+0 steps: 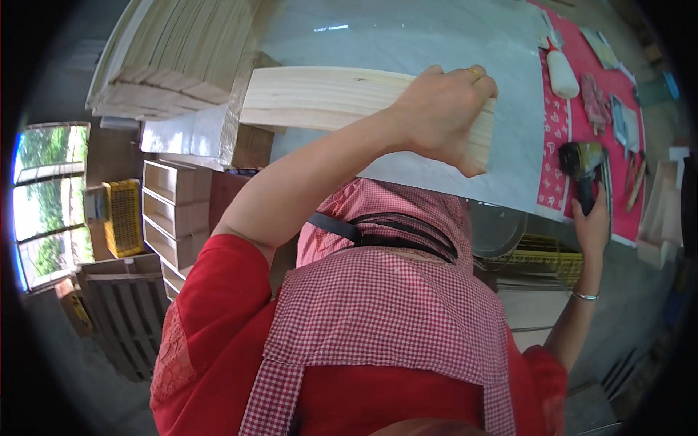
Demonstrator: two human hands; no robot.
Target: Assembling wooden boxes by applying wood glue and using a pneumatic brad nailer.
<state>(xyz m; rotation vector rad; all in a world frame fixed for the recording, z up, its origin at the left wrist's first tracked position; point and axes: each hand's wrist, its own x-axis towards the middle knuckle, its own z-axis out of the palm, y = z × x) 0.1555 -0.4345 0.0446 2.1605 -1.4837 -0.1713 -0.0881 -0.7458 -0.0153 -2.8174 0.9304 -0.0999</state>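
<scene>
My left hand (451,109) reaches across the table and is closed over the right end of a long, pale wooden board piece (313,94). The piece lies crosswise above the grey tabletop, its left end near a stack of boards. At the table's right side, my right hand (592,221) is closed around the black handle of what looks like a nail gun (582,161) with a dull yellow body. The tool is on a pink cloth (556,167). Part of the wooden piece is hidden under my left hand and forearm.
A tall stack of boards (174,58) stands at the far left. On the cloth's far part are a white bottle (562,73), a crumpled pink rag (596,102) and small tools. Wooden boxes (174,211) and a yellow crate (122,218) stand at left.
</scene>
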